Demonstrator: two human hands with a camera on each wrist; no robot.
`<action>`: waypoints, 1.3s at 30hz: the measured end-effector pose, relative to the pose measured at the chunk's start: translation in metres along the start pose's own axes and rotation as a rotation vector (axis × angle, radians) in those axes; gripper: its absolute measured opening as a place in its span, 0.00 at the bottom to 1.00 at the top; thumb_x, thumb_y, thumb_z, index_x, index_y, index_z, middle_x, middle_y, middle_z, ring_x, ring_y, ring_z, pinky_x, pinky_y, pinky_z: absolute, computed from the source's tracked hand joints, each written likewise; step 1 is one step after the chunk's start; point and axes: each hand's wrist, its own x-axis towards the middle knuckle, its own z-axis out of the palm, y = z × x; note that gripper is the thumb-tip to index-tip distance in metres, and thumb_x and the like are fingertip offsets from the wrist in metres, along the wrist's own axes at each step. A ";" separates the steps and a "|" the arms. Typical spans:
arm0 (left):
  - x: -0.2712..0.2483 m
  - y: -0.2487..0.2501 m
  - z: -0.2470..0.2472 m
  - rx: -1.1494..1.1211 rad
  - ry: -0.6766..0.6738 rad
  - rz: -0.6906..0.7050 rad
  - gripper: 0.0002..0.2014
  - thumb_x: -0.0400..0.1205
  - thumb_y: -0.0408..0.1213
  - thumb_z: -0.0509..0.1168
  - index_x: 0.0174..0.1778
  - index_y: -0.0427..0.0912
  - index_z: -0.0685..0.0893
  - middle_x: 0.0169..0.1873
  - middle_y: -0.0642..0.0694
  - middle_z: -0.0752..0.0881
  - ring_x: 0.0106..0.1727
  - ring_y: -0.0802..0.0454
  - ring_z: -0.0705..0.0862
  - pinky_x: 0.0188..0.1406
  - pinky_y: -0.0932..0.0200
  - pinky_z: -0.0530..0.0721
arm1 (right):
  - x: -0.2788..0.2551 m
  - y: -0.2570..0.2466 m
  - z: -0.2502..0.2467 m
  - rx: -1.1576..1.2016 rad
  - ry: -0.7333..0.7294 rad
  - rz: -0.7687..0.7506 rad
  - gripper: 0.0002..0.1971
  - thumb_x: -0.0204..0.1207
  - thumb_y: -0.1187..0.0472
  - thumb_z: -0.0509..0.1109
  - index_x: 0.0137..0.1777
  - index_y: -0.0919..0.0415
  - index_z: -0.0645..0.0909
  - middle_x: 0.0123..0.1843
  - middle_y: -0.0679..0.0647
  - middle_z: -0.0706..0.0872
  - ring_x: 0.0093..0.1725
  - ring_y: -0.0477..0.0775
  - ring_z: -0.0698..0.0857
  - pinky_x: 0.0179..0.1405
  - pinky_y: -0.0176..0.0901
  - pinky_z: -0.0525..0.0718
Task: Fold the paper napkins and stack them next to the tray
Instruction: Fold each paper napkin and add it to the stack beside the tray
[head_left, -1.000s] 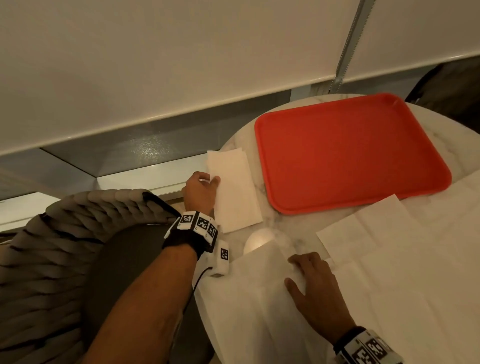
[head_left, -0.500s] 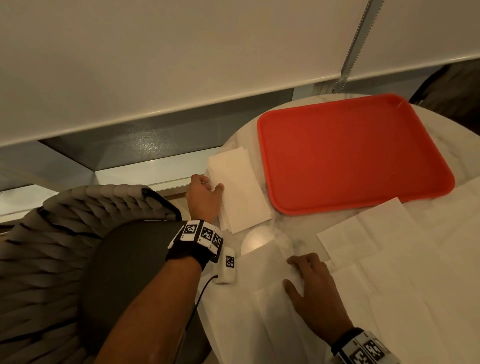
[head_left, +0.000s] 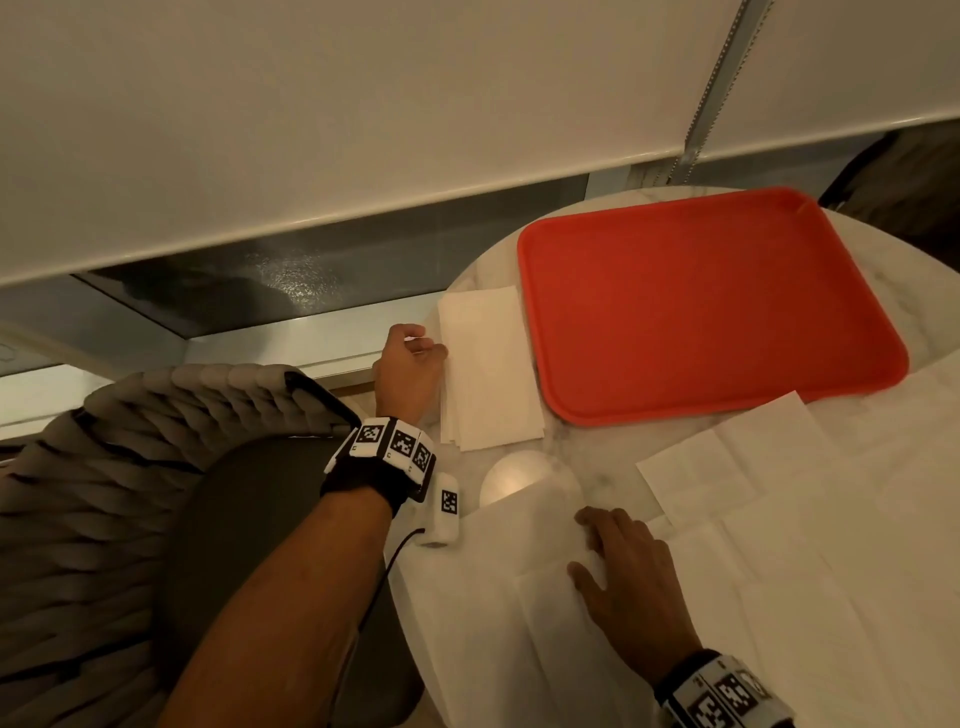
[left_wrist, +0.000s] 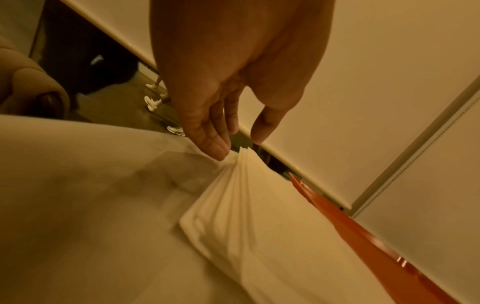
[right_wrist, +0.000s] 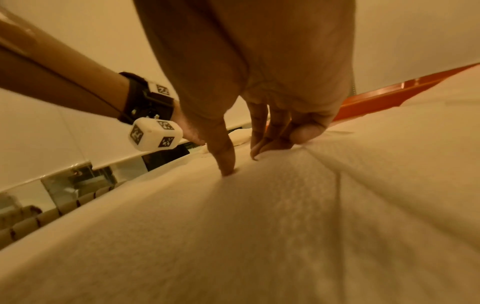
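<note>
Stack of folded napkins (head_left: 488, 369) lies on the marble table (head_left: 597, 467), just left of the red tray (head_left: 711, 306), edges slightly fanned. Unfolded napkins (head_left: 779, 545) spread over the near half of the table, overlapping one another.

Left hand (head_left: 408, 371) at the stack's left edge, fingers relaxed and nearly straight, tips touching the layered edge; nothing gripped. Right hand (head_left: 623, 577) flat on a loose napkin (head_left: 519, 597), thumb and fingertips pressing down into it, no pinch.

Handling, judged: thin, soft paper, very light, creases readily, slides on smooth marble and tears if dragged. Best taken at a corner or edge with a light pinch, other hand pinning the sheet.

Views: left wrist shows the separate layers along the stack's edge (left_wrist: 241, 174) and fingertips (left_wrist: 215, 148) meeting them, which the head view blurs. Right wrist shows the paper's embossed texture and dimpling under the fingertips (right_wrist: 228, 164). Only the head view gives the full layout.
</note>
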 end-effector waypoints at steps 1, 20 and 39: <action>-0.003 -0.002 -0.005 -0.011 0.015 -0.006 0.15 0.82 0.35 0.68 0.65 0.44 0.79 0.51 0.52 0.83 0.54 0.51 0.83 0.60 0.51 0.84 | 0.001 -0.001 0.000 0.009 0.012 0.001 0.20 0.73 0.54 0.76 0.65 0.51 0.79 0.48 0.41 0.78 0.48 0.46 0.77 0.50 0.42 0.72; -0.192 -0.157 -0.099 0.179 -0.156 -0.319 0.18 0.76 0.53 0.76 0.56 0.48 0.84 0.51 0.50 0.89 0.57 0.47 0.88 0.58 0.54 0.84 | 0.007 -0.053 -0.003 0.516 0.059 -0.357 0.06 0.85 0.58 0.63 0.53 0.43 0.76 0.57 0.40 0.86 0.58 0.40 0.84 0.60 0.40 0.80; -0.295 0.021 0.018 0.116 -0.197 0.525 0.23 0.84 0.42 0.69 0.76 0.55 0.74 0.58 0.63 0.82 0.53 0.65 0.84 0.45 0.67 0.86 | -0.071 0.033 -0.129 1.031 0.236 -0.158 0.17 0.84 0.54 0.64 0.70 0.42 0.70 0.49 0.61 0.87 0.39 0.68 0.85 0.31 0.53 0.81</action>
